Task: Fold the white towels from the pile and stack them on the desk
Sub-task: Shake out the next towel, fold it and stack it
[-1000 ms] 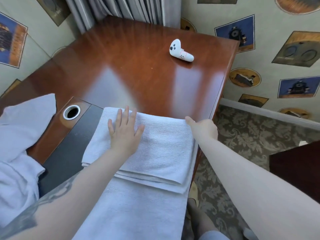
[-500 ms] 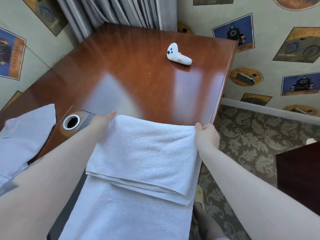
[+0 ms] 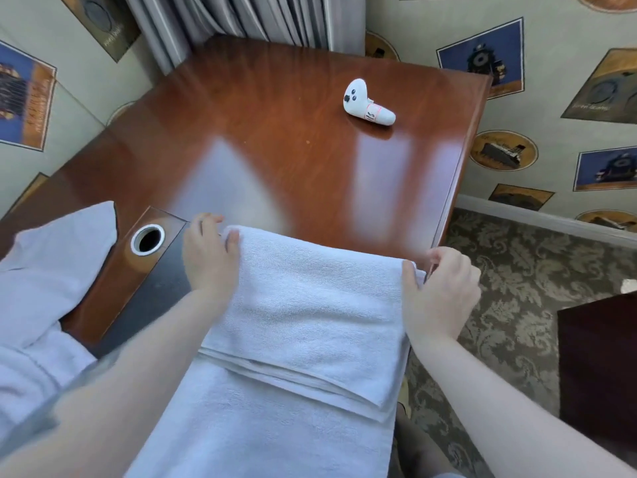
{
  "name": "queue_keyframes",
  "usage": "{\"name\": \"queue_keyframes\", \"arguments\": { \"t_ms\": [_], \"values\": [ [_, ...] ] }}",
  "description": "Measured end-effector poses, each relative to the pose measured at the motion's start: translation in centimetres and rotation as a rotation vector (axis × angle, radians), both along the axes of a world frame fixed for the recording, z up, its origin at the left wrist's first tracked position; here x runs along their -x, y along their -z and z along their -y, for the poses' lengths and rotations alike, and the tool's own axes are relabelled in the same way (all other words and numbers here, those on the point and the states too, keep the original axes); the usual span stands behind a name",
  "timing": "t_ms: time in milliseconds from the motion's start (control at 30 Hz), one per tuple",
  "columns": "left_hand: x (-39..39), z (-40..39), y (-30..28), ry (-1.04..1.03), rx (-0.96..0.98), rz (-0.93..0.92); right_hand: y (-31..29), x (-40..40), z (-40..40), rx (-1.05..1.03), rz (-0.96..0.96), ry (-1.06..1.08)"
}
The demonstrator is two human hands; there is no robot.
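- Left hand (image 3: 209, 257) clamped on the far left corner of the towel (image 3: 310, 305), thumb on top, fingers curled over the fold edge.
- Right hand (image 3: 439, 288) pinching the far right corner of the same towel, thumb on top, fingers tucked round the edge just past it.
- Hands well apart, one at each far corner.
- Towel lying at the near right corner of the desk (image 3: 275, 139), already doubled into several layers, with a longer single layer trailing off the near edge towards the person.
- Step in hand, by judgement: another fold, far corners gripped ready to be drawn back over the trailing part.
- Next move likely calls for lifting both corners together and level, keeping the layers aligned so the side edges match, then laying them down and smoothing flat.
- Right side of the towel flush with or slightly over the desk's right edge; little margin there, risk of slipping towards the carpet.
- Left of the towel: a dark inset panel with a round grommet hole (image 3: 147, 239), then the pile (image 3: 44, 288) of unfolded white cloth further left.
- Beyond the towel: broad bare wood, good room for a stack, only a white controller (image 3: 367, 103) far back near the right edge.
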State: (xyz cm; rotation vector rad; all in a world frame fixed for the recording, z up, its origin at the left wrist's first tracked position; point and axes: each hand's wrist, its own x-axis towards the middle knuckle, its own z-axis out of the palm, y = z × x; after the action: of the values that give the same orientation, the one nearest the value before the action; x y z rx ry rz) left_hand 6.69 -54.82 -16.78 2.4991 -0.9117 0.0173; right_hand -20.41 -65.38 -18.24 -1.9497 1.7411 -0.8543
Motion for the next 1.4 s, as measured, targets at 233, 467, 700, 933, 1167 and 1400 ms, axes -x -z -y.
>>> {"name": "queue_keyframes", "arguments": {
  "t_ms": [233, 467, 700, 933, 1167, 1400],
  "values": [
    [8.0, -5.7, 3.6, 0.386, -0.376, 0.107, 2.1, -4.0, -11.0, 0.072, -0.534, -0.776],
    [1.4, -9.4, 3.2, 0.298, -0.453, 0.014, 3.0, 2.9, -10.0, -0.077, -0.572, -0.579],
    [-2.4, -1.4, -2.1, 0.611, -0.645, 0.302, -0.8, -1.0, -2.1, -0.085, -0.421, -0.551],
    [-2.7, 5.4, -4.1, 0.736, -1.144, 0.278, -3.6, -5.3, 5.5, -0.605, -0.757, -0.783],
    [-4.0, 4.7, -7.0, 0.49, -0.564, 0.495, -7.1, -5.3, 5.5, 0.041, -0.567, -0.63],
    [-1.8, -6.0, -10.0, 0.716, -0.274, 0.595, -8.4, -0.3, -4.7, 0.173, -0.415, -0.785]
  ]
}}
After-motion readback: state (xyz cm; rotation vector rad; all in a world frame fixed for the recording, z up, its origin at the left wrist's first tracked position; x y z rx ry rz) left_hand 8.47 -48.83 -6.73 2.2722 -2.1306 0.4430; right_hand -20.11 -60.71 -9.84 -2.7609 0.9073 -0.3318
